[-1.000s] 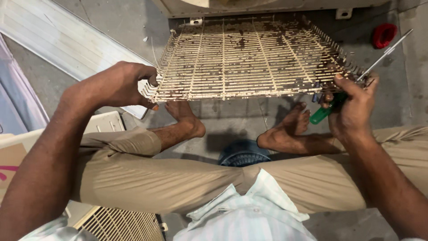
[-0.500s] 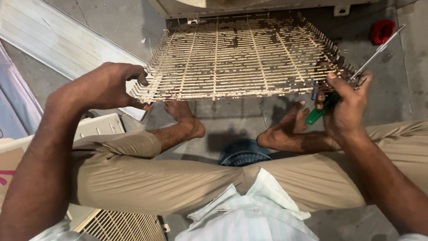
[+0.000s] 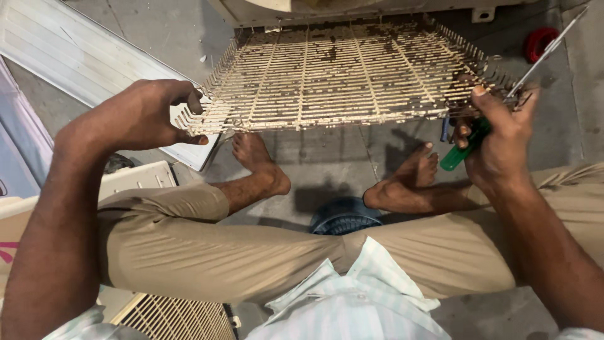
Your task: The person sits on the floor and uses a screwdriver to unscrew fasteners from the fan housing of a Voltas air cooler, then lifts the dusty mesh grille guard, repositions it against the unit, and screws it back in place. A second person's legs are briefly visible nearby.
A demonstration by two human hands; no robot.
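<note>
I hold a dirty cream plastic grille [image 3: 340,75] flat above the floor, in front of my knees. My left hand [image 3: 141,116] grips its near left corner. At the near right corner my right hand [image 3: 500,141] pinches the grille's edge while also holding a green-handled screwdriver [image 3: 469,145], whose metal shaft [image 3: 547,50] sticks up to the right. The grille's bars carry brown grime, thickest near the far side. My bare feet [image 3: 258,160] rest on the concrete floor beneath it.
A white appliance casing [image 3: 352,9] stands just beyond the grille. A white ribbed panel [image 3: 82,56] lies at the left, another slatted cover [image 3: 176,318] by my left thigh. A red round object [image 3: 541,41] sits at the far right, a dark round thing [image 3: 343,217] between my legs.
The grille has shifted slightly left and toward me, with both hands moving along. My right hand has regripped higher on the right corner, screwdriver still in it.
</note>
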